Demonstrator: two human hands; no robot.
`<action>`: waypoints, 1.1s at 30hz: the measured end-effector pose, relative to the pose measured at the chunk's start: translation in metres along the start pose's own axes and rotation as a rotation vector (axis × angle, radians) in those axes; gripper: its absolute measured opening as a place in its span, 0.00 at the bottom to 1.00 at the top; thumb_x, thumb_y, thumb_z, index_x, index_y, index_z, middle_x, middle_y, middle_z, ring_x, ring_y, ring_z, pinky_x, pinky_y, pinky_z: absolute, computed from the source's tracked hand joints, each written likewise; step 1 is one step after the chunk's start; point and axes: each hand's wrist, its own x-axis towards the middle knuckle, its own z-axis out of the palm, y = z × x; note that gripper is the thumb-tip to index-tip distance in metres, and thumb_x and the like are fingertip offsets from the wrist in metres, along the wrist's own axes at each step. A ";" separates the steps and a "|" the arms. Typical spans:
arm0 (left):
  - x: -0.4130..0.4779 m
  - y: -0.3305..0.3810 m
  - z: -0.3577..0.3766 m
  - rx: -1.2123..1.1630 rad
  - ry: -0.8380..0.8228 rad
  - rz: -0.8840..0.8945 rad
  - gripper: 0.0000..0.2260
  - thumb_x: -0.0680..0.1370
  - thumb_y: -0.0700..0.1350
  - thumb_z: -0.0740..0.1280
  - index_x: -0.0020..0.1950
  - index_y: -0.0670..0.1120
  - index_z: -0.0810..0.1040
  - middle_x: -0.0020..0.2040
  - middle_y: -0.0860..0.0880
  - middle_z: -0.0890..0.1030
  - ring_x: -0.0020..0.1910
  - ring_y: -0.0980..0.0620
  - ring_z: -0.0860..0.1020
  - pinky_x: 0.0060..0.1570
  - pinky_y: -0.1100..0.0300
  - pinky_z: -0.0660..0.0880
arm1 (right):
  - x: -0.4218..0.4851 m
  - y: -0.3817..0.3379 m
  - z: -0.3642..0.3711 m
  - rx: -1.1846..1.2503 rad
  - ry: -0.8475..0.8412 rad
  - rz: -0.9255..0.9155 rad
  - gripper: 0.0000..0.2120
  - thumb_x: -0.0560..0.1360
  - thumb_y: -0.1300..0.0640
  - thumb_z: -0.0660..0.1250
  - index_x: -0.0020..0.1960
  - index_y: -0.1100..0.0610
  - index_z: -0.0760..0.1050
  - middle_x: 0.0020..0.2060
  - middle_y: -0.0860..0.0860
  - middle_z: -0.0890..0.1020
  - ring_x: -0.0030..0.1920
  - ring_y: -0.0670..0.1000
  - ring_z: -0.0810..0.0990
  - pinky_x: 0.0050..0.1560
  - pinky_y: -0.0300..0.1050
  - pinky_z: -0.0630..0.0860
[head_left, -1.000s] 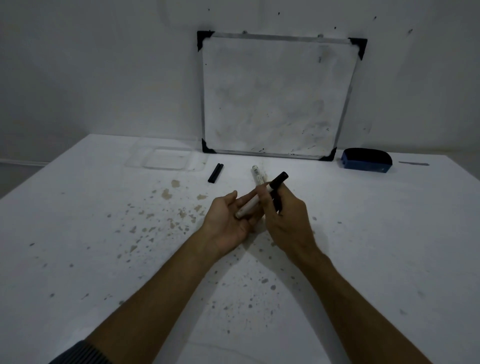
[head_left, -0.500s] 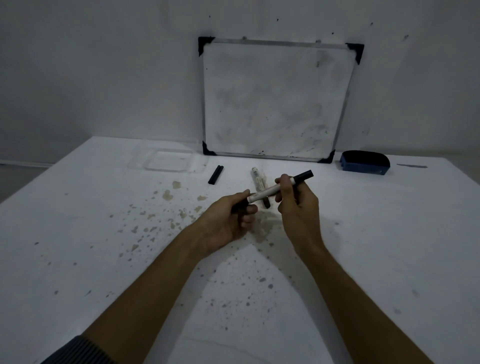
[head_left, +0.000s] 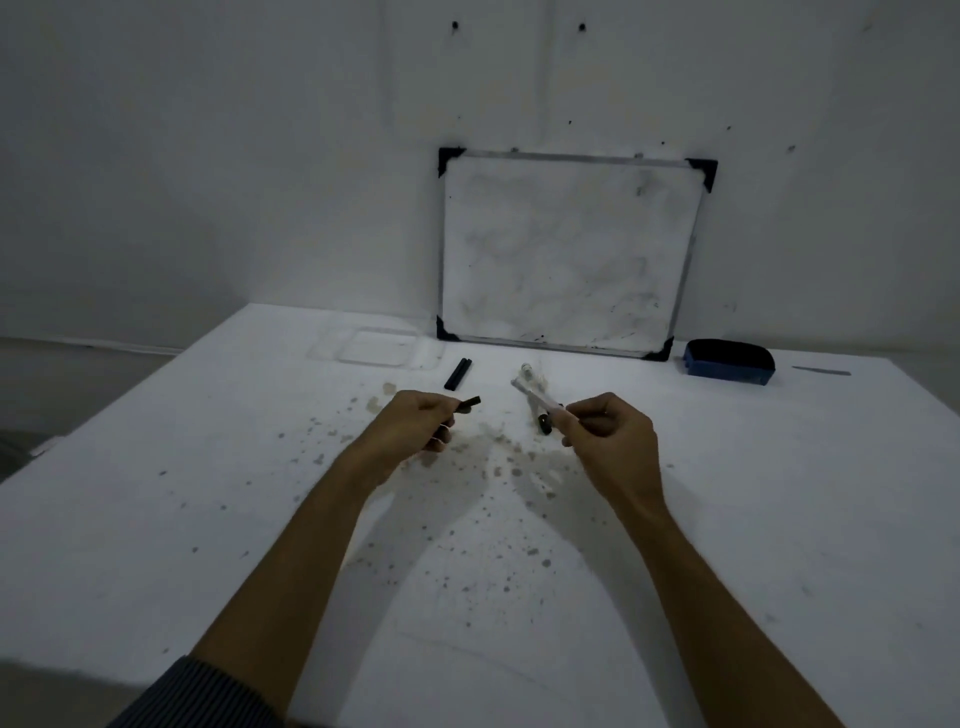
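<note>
My left hand (head_left: 415, 428) pinches a small black marker cap (head_left: 470, 401) between thumb and fingers. My right hand (head_left: 608, 436) grips a white marker body (head_left: 537, 397), whose bare end points up and to the left. The two hands hover a little above the stained white table (head_left: 779, 519), about a hand's width apart. A second marker (head_left: 543, 423) lies on the table just behind the held one, partly hidden by it. A whiteboard (head_left: 566, 254) with smudges leans on the wall at the table's far edge.
A loose black cap (head_left: 458, 374) lies on the table left of the markers. A blue eraser (head_left: 727, 361) sits at the whiteboard's right corner, with a thin grey strip (head_left: 821, 370) beyond it. A clear plastic tray (head_left: 374, 345) rests at the back left.
The hands held one marker together; now they have pulled apart, the black cap in my left hand and the white body in my right. The view has tilted up.
</note>
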 end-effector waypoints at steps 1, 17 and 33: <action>0.000 -0.005 -0.003 0.068 0.073 0.034 0.11 0.85 0.45 0.64 0.58 0.44 0.85 0.42 0.46 0.81 0.38 0.52 0.80 0.40 0.59 0.80 | 0.001 0.000 0.007 -0.097 -0.031 -0.026 0.10 0.73 0.51 0.78 0.49 0.55 0.82 0.40 0.48 0.87 0.38 0.44 0.86 0.40 0.40 0.83; 0.014 -0.051 -0.006 0.092 0.380 0.316 0.12 0.84 0.48 0.65 0.62 0.46 0.84 0.46 0.50 0.85 0.45 0.51 0.82 0.48 0.57 0.80 | 0.019 0.019 0.118 -1.030 0.045 -0.279 0.11 0.68 0.54 0.73 0.47 0.60 0.83 0.44 0.58 0.83 0.49 0.61 0.78 0.51 0.55 0.71; 0.159 0.020 -0.121 0.746 0.511 0.174 0.07 0.77 0.46 0.70 0.52 0.48 0.84 0.51 0.46 0.86 0.53 0.44 0.83 0.55 0.50 0.81 | 0.037 0.033 0.157 -0.687 -0.228 -0.562 0.18 0.79 0.48 0.64 0.62 0.59 0.79 0.56 0.55 0.83 0.59 0.56 0.80 0.66 0.55 0.74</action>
